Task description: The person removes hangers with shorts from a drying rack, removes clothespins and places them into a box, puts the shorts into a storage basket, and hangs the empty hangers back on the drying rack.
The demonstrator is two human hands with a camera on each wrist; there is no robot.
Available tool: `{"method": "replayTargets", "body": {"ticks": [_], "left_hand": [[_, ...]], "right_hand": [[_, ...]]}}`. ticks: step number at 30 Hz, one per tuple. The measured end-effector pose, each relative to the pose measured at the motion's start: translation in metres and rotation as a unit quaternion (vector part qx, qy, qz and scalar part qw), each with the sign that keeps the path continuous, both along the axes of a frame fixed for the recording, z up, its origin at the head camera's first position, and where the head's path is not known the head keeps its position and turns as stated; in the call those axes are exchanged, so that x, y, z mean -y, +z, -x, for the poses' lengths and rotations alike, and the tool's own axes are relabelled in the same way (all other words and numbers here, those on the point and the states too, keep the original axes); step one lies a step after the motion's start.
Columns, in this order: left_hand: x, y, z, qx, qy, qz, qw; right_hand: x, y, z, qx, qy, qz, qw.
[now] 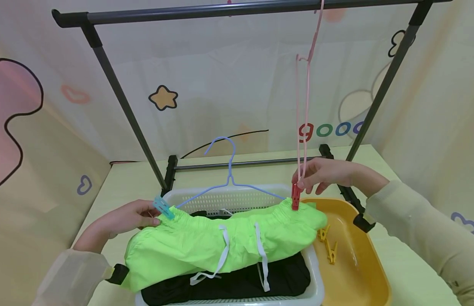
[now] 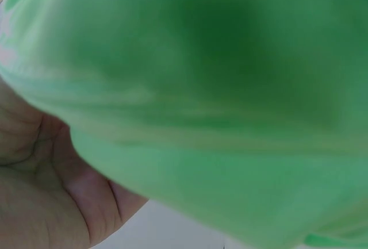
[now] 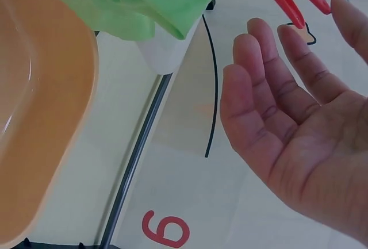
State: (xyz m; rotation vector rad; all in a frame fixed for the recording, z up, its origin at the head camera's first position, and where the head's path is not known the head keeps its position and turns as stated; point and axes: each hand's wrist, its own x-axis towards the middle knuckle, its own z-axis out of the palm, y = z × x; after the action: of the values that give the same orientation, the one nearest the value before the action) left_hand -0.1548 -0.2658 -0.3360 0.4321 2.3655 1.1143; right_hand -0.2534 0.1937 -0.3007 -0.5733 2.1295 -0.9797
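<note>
With our left hand (image 1: 126,217) we pinch the green shorts (image 1: 214,244) by the waistband, over the white basket (image 1: 317,274); our right hand (image 1: 332,172), fingers loosely bent, is at the red clip (image 1: 296,198), though whether it grips we cannot tell.

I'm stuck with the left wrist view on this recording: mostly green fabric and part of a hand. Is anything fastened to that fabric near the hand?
Observer: Yes. The head view shows a blue clip on the gathered top edge of the green garment, right beside the left hand.
Operator: My view doesn't show the other hand at all. Where is it?
Observer: The right hand is toward the garment's other end, its fingertips at the upper end of a red clip.
</note>
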Motion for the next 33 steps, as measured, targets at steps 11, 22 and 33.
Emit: {"method": "replayTargets", "body": {"ticks": [11, 22, 33], "left_hand": [[0.0015, -0.0027, 0.0003, 0.0, 0.006, -0.003, 1.0], [0.0023, -0.0044, 0.0005, 0.0, 0.007, 0.007, 1.0], [0.0034, -0.0045, 0.0003, 0.002, 0.005, 0.003, 1.0]], "right_hand": [[0.0026, -0.0042, -0.0022, 0.002, -0.005, 0.021, 0.9998], [0.0067, -0.0051, -0.0079, -0.056, -0.001, 0.045, 0.9974], [0.0045, -0.009, -0.0058, -0.105, -0.008, 0.053, 0.993]]}}
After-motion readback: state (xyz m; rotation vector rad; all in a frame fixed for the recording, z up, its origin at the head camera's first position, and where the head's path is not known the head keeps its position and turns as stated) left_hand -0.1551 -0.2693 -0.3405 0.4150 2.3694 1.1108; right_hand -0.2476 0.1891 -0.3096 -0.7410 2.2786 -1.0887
